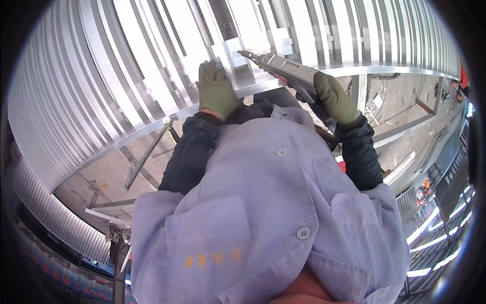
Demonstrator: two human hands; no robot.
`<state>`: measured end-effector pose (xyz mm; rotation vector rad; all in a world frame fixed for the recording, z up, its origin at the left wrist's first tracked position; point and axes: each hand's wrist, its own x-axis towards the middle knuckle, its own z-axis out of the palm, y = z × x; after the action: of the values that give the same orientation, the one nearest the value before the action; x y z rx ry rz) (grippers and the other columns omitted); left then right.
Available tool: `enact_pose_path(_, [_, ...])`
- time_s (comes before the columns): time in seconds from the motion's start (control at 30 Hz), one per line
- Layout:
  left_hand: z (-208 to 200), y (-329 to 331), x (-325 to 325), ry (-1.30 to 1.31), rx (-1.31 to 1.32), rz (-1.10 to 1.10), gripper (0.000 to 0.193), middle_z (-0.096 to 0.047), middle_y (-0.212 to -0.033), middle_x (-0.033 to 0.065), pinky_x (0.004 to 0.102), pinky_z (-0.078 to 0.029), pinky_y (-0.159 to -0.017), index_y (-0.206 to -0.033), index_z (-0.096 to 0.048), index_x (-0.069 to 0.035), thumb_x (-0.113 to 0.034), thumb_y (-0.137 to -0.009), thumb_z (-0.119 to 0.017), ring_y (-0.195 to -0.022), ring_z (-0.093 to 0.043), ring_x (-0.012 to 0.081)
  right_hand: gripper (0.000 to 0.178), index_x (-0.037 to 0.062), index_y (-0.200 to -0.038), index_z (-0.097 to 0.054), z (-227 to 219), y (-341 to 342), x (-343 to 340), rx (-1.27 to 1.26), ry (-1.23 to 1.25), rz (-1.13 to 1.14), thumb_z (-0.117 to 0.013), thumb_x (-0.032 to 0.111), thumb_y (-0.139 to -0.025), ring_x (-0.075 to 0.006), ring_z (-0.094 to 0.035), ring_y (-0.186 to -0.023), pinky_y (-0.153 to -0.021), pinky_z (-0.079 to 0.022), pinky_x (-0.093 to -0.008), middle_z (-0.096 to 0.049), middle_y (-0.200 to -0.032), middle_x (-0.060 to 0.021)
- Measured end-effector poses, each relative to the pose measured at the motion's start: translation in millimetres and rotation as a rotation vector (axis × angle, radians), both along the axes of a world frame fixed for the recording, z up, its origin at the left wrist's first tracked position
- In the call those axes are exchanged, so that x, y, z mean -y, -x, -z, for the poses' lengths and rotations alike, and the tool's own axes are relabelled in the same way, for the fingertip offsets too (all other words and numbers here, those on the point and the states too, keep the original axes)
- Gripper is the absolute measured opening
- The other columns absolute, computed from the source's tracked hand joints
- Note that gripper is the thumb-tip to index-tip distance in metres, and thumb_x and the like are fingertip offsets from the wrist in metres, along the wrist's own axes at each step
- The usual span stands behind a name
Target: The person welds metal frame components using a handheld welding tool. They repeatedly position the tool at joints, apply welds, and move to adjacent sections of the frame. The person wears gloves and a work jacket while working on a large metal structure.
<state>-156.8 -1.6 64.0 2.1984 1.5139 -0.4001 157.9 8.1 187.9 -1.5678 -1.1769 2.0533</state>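
Note:
My left hand [217,92], in a green glove, lies with its fingers stretched out on the near edge of a ribbed silvery metal panel [121,66]. My right hand [336,98], gloved alike, is closed round the grip of a grey power tool [291,70] that looks like a rivet gun. Its tapered nose points left over the panel, to the right of my left hand. Whether the tip touches the metal I cannot tell. Short bright strips cross the ribs near the tip. Part of the tool's grip is hidden by the glove.
A straight metal rim [374,71] runs along the panel's near edge. Below it stand support bars, one a slanted strut [148,154] at the left. On the concrete floor [392,104] at the right lie scraps and a metal bar. Another ribbed stack [66,218] is at the lower left.

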Motion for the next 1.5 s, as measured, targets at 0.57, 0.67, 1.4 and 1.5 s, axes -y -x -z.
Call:
enact_pose_path(0.57, [33.4, 11.9, 13.4, -0.021, 0.167, 0.002, 0.036, -0.073, -0.132, 0.0149, 0.0567, -0.022, -0.142, -0.104, -0.085, 0.002, -0.024, -0.08, -0.085, -0.145, -0.056, 0.0335, 0.101, -0.0066, -0.148, -0.066, 8.1, -0.3, -2.1, -0.054, 0.037, 0.043, -0.053, 0.085, -0.108, -0.0165, -0.065, -0.106, -0.091, -0.054, -0.0314, -0.072, -0.123, -0.0094])
enact_pose_path(0.67, [29.1, 10.7, 9.7, 0.033, 0.115, 0.024, 0.04, -0.074, -0.134, 0.0151, 0.058, -0.02, -0.142, -0.107, -0.086, 0.001, -0.028, -0.08, -0.086, -0.147, -0.055, 0.0332, 0.107, -0.0073, -0.15, -0.065, 5.1, -1.2, -5.2, -0.047, 0.043, 0.013, -0.051, 0.089, -0.106, -0.0167, -0.065, -0.107, -0.092, -0.055, -0.0315, -0.072, -0.125, -0.0097])
enact_pose_path(1.4, [25.2, 3.6, 4.5, 0.163, 0.094, -0.017, 0.033, -0.073, -0.14, 0.0125, 0.0676, -0.015, -0.139, -0.112, -0.086, 0.0, -0.019, -0.088, -0.074, -0.152, -0.052, 0.0325, 0.106, -0.0023, -0.149, -0.068, 20.3, -4.7, -6.1, 0.042, -0.001, -0.012, -0.039, 0.091, -0.108, -0.0179, -0.072, -0.104, -0.087, -0.058, -0.0328, -0.079, -0.114, -0.0129])
enact_pose_path(1.5, [26.7, 4.9, 6.4, 0.136, 0.102, -0.018, 0.037, -0.073, -0.14, 0.013, 0.0677, -0.016, -0.139, -0.113, -0.086, 0.0, -0.025, -0.087, -0.077, -0.153, -0.052, 0.0326, 0.104, -0.0023, -0.148, -0.068, 18.2, -6.8, -11.9, 0.193, -0.283, -0.162, -0.04, 0.09, -0.109, -0.0192, -0.073, -0.103, -0.088, -0.059, -0.033, -0.079, -0.114, -0.0138])
